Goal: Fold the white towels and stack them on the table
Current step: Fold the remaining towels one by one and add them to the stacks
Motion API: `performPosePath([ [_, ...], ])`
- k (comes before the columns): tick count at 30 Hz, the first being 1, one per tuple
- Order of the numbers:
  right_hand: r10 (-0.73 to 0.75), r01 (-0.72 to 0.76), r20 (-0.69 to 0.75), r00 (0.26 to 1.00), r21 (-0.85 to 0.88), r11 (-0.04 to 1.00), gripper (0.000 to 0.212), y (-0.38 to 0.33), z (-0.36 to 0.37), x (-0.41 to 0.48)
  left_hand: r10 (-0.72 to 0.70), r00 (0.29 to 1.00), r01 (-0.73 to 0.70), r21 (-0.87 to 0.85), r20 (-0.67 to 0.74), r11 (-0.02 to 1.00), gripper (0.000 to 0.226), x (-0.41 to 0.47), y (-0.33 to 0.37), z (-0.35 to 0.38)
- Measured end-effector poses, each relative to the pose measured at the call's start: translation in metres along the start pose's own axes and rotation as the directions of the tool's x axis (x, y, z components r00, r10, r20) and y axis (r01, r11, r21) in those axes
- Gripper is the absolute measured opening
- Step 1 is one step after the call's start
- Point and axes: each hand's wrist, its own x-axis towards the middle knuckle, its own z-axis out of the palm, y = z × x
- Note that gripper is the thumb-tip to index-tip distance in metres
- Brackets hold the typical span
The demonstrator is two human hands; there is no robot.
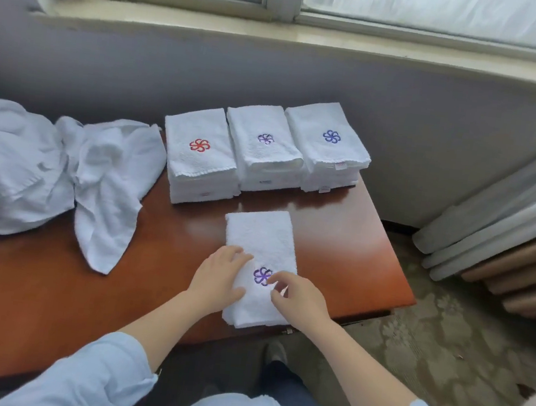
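Observation:
A white towel (261, 238) folded into a long strip lies on the brown table (161, 257) near its front edge, with a purple flower mark facing up. My left hand (219, 280) rests flat on the strip's left side. My right hand (299, 300) hovers over its near right part with thumb and fingers curled close to the cloth beside the mark; whether they pinch it is unclear. Three stacks of folded towels stand along the far edge: one with a red flower (199, 156), one with a purple flower (262, 149), one with a blue flower (327, 143).
A heap of unfolded white towels (65, 168) covers the table's left end. A grey wall and a window sill (277, 38) run behind the table. Rolled mats (501, 240) lean at the right on the patterned floor. My shoe (275, 352) shows below the table's front edge.

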Motion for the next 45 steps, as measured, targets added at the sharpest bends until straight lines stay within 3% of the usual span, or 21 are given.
performPosePath([
  [3, -0.101, 0.097, -0.048, 0.994, -0.081, 0.992, 0.046, 0.007, -0.02, 0.03, -0.033, 0.993, 0.031, 0.024, 0.11, 0.999, 0.088, 0.016, -0.002, -0.009],
  [6, -0.086, 0.109, 0.133, 0.987, -0.182, 0.977, 0.077, 0.011, -0.035, 0.063, -0.105, 0.967, 0.084, 0.1, 0.23, 0.991, 0.103, 0.035, -0.005, -0.016],
  [9, 0.006, 0.04, 0.302, 0.953, -0.144, 0.989, 0.094, 0.02, -0.038, 0.087, -0.207, 0.923, 0.193, 0.075, 0.325, 0.978, 0.111, 0.05, -0.008, -0.019],
  [15, -0.014, -0.022, 0.38, 0.925, 0.09, 0.996, 0.093, 0.04, -0.037, 0.107, -0.341, 0.836, 0.403, -0.059, 0.43, 0.913, 0.116, 0.057, -0.012, -0.017],
  [21, -0.039, -0.121, 0.508, 0.86, 0.277, 0.953, 0.096, 0.043, -0.045, 0.112, -0.344, 0.787, 0.511, -0.227, 0.512, 0.829, 0.116, 0.057, -0.009, -0.014],
  [26, -0.104, -0.153, 0.57, 0.815, 0.385, 0.91, 0.101, 0.047, -0.051, 0.108, -0.325, 0.805, 0.538, -0.381, 0.496, 0.752, 0.117, 0.046, -0.001, -0.012],
  [33, -0.145, -0.172, 0.638, 0.756, 0.408, 0.897, 0.103, 0.049, -0.065, 0.102, -0.296, 0.842, 0.539, -0.683, 0.451, 0.493, 0.1, 0.022, 0.015, -0.013],
  [38, -0.252, -0.061, 0.583, 0.772, 0.463, 0.884, 0.101, 0.038, -0.076, 0.104, -0.35, 0.861, 0.498, -0.751, 0.369, 0.434, 0.097, 0.007, 0.02, -0.031],
  [45, -0.44, 0.125, 0.504, 0.743, 0.542, 0.831, 0.099, -0.012, -0.097, 0.121, -0.467, 0.877, 0.316, -0.87, 0.115, 0.378, 0.094, -0.01, 0.007, -0.068],
])
